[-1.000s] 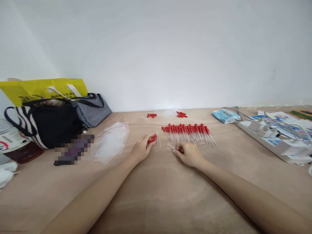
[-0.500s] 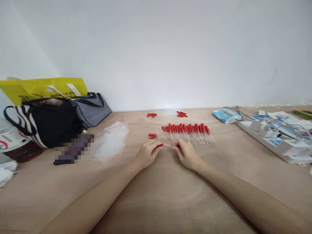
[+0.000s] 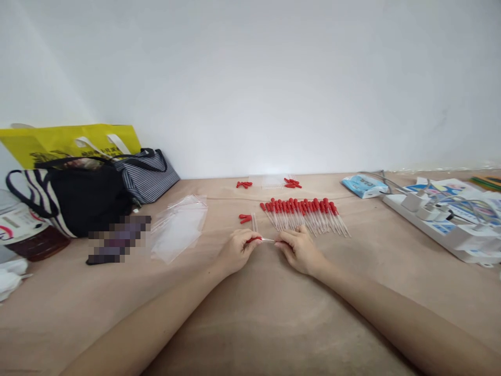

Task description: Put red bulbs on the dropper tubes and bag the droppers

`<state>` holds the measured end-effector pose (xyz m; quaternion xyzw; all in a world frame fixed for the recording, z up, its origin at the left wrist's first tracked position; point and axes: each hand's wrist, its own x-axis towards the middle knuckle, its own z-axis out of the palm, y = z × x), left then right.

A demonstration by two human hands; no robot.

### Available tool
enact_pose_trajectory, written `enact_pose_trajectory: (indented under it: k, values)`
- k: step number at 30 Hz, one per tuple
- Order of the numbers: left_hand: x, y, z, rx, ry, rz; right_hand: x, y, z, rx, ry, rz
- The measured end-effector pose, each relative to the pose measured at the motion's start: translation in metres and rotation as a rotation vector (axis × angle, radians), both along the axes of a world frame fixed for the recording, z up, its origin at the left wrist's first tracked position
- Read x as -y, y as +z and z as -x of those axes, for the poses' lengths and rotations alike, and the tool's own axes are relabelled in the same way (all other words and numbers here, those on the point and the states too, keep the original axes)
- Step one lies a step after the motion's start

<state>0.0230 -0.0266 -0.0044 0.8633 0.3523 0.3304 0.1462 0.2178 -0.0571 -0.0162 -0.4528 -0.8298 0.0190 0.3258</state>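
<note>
Taking the gap between the two hands as the clock's centre, one pale wall (image 3: 274,78) stands at twelve behind one brown-covered table (image 3: 254,313). Three bags sit to the left: one yellow bag (image 3: 50,141) at ten, one black bag (image 3: 92,201) between nine and ten, one striped bag (image 3: 146,180) at ten. One white power strip (image 3: 407,209) lies at three, a pile of clear bags (image 3: 178,232), too overlapped to count, at nine, and a row of red-topped droppers (image 3: 297,208), too crowded to count exactly, at two. Beyond it is one blue packet (image 3: 364,186). Of the two hands, the left hand (image 3: 237,249) pinches one red bulb (image 3: 254,240) and the right hand (image 3: 299,249) pinches one clear tube (image 3: 268,241); tube and bulb meet end to end at the centre, though how deep cannot be told. Two loose tubes (image 3: 254,222) lie at eleven, with what look like two loose bulbs (image 3: 245,218) just left of them. Smallest in view, two clusters of red bulbs, uncountable, sit farther off at eleven and one.
</note>
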Motion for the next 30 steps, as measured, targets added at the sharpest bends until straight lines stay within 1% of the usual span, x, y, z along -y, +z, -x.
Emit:
enact_pose_trajectory:
  k: [3, 7, 10, 12, 13, 15, 19, 24, 30]
  values:
    - [0.001, 0.002, 0.0, -0.032, -0.01, -0.013, -0.001, 0.002, -0.002, 0.137, -0.004, -0.206]
    - [0.001, 0.004, 0.0, -0.035, -0.033, -0.002, -0.003, 0.006, -0.006, 0.25, 0.018, -0.465]
    - [0.001, 0.005, 0.001, 0.007, -0.063, 0.046, -0.002, 0.01, -0.008, 0.327, 0.034, -0.61]
    - [0.0, 0.004, 0.001, 0.039, -0.083, 0.09, -0.002, 0.011, -0.009, 0.364, 0.041, -0.663]
    - [0.0, 0.004, 0.001, 0.051, -0.088, 0.104, -0.002, 0.01, -0.009, 0.359, 0.042, -0.666]
    - [0.0, 0.004, 0.001, 0.062, -0.082, 0.096, -0.001, 0.008, -0.007, 0.297, 0.033, -0.618]
    - [0.001, 0.003, 0.0, 0.026, -0.079, -0.005, 0.0, 0.003, -0.002, 0.165, 0.017, -0.431]
    - [0.004, 0.001, 0.0, -0.041, -0.117, -0.117, 0.002, 0.004, 0.001, 0.154, 0.043, -0.241]
    - [0.004, -0.001, 0.001, -0.106, -0.16, -0.127, 0.001, 0.0, 0.004, 0.086, 0.1, -0.119]
